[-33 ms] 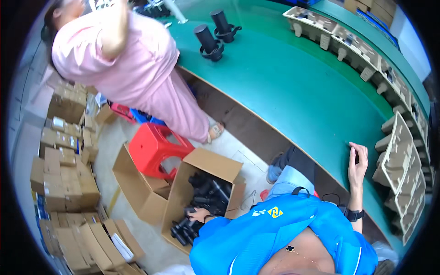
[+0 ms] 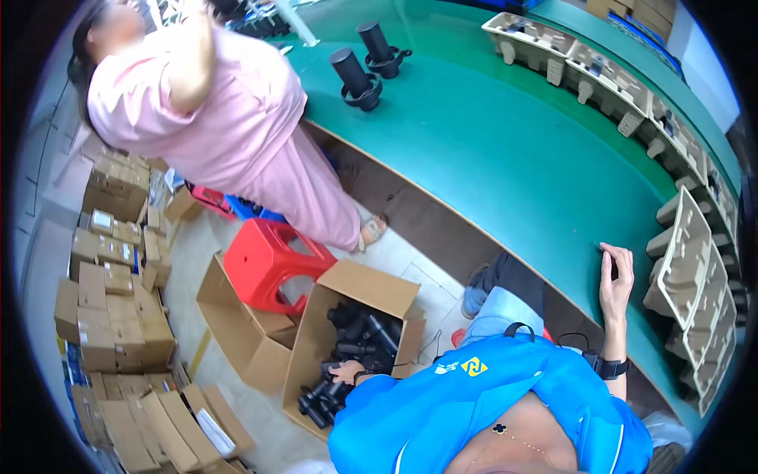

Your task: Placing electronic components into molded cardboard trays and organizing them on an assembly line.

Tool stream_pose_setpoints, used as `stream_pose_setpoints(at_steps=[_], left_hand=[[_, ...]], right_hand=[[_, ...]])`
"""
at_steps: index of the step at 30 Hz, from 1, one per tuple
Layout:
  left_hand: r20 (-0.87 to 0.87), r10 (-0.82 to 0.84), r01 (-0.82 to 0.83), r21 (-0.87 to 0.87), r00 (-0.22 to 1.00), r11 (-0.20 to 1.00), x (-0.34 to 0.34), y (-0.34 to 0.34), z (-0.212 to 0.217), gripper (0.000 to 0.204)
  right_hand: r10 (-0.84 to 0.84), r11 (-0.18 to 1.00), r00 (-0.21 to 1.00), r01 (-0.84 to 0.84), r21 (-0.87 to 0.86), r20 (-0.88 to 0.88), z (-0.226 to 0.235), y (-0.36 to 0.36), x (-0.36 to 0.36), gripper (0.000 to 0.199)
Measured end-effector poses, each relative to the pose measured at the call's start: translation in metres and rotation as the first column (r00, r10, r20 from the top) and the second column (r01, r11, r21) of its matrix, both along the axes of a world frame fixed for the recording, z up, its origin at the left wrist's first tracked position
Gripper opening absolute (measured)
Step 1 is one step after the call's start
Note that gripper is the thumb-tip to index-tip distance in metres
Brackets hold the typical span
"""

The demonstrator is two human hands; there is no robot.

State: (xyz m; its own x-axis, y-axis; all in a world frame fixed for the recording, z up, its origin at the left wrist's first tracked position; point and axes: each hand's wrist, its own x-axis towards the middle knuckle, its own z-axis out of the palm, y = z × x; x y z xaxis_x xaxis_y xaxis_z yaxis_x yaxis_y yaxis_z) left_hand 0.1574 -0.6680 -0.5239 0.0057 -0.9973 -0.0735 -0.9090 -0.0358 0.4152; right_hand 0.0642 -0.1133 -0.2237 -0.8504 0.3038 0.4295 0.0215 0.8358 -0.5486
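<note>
I lean over an open cardboard box (image 2: 371, 288) on the floor, filled with several black cylindrical parts (image 2: 365, 336). My left hand (image 2: 345, 370) is down inside the box, its fingers curled on one of the black parts. My right hand (image 2: 616, 276) rests on the front edge of the green table (image 2: 505, 158), with its fingers bent over a small dark spot that I cannot make out. A dark watch (image 2: 609, 367) sits on that wrist.
A person in pink (image 2: 229, 126) stands at the table's left end beside a red stool (image 2: 272, 265). Two black cylinders (image 2: 363, 67) stand on the table. Moulded pulp trays (image 2: 687, 261) line its far and right sides. An empty open box (image 2: 237, 316) and stacked cartons (image 2: 110, 300) crowd the floor.
</note>
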Motion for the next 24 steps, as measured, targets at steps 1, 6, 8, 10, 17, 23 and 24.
stream_pose_setpoints(at_steps=[1, 6, 8, 10, 17, 23, 24], left_hand=[[0.142, 0.037, -0.058, 0.143, 0.989, 0.988, -0.036, 0.007, 0.032, 0.050], [-0.240, -0.706, 0.455, -0.619, 0.667, 0.641, -0.237, 0.003, 0.115, 0.043], [-0.407, -0.901, 0.485, -0.763, 0.154, 0.427, -0.333, 0.042, 0.193, 0.043], [-0.307, -0.950, 0.430, -0.865, -0.048, 0.258, -0.408, 0.103, 0.268, 0.046], [0.288, -0.951, 0.589, -0.790, 0.111, -0.170, -0.583, 0.224, 0.411, 0.072], [0.382, -0.918, 0.748, -0.640, 0.108, -0.179, -0.643, 0.253, 0.406, 0.081], [0.420, -0.899, 0.755, -0.627, 0.121, -0.192, -0.650, 0.254, 0.405, 0.081]], right_hand=[[-0.038, 0.999, 0.999, 0.038, -0.010, -0.020, 0.000, 0.000, 0.001, 0.014], [-0.057, 0.998, 0.996, 0.055, -0.031, -0.068, 0.006, -0.005, -0.001, 0.013], [-0.050, 0.998, 0.997, 0.048, -0.036, -0.059, 0.006, -0.006, -0.006, 0.012], [-0.064, 0.997, 0.996, 0.061, -0.049, -0.060, 0.008, -0.006, -0.009, 0.012], [-0.112, 0.983, 0.993, 0.106, -0.153, -0.036, 0.017, 0.004, -0.020, 0.011], [-0.163, 0.964, 0.987, 0.159, -0.211, -0.003, 0.020, 0.017, -0.035, 0.011], [-0.173, 0.959, 0.985, 0.169, -0.227, 0.003, 0.020, 0.019, -0.038, 0.011]])
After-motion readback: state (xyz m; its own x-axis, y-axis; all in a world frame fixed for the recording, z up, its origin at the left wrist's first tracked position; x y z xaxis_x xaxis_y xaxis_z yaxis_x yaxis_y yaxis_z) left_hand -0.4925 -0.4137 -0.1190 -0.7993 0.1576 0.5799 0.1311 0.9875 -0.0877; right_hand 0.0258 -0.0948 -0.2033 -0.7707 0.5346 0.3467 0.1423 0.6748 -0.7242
